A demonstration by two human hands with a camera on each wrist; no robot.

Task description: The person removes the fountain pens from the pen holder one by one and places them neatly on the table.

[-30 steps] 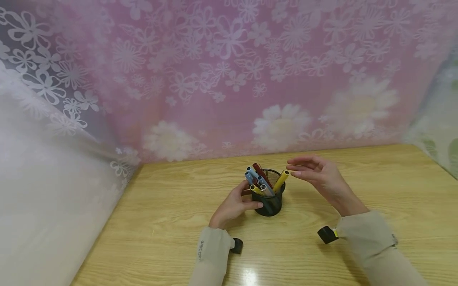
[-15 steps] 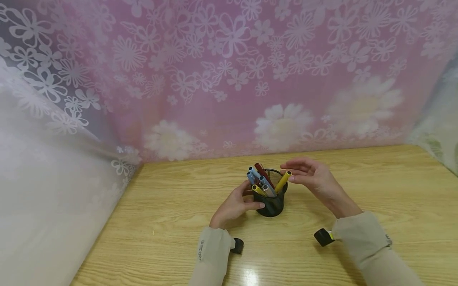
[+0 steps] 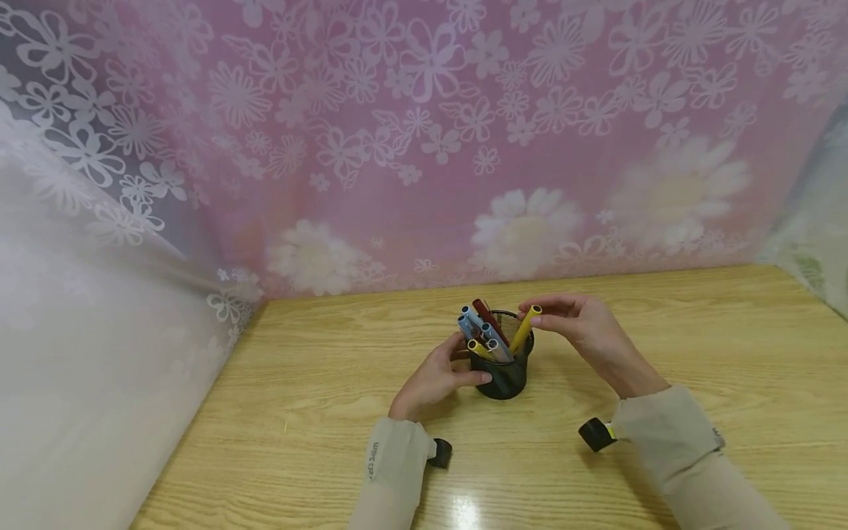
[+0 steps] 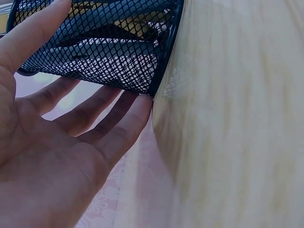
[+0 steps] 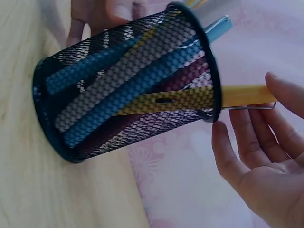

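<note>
A black mesh pen holder (image 3: 506, 379) stands upright on the table, filled with several blue, dark red, yellow and pale pens (image 3: 486, 318). My left hand (image 3: 430, 383) grips it from the left, thumb in front and fingers around the far side; the left wrist view has these fingers (image 4: 128, 128) against the mesh (image 4: 109, 52). At the right of the holder, a yellow pen (image 3: 526, 329) leans outward above the rim. My right hand (image 3: 599, 338) pinches its top end between thumb and fingers. In the right wrist view, this yellow pen (image 5: 244, 96) shows a metal clip, its lower part inside the mesh.
The wood-grain table (image 3: 318, 397) extends around the holder. A pink floral curtain (image 3: 411, 213) hangs along its back edge, with a pale sheet (image 3: 86, 353) at the left. Black wrist cameras (image 3: 598, 434) stick out from both sleeves.
My right hand has moved left and closed its thumb and fingers on the yellow pen's top, which now stands slightly higher. My left hand stays on the pen holder.
</note>
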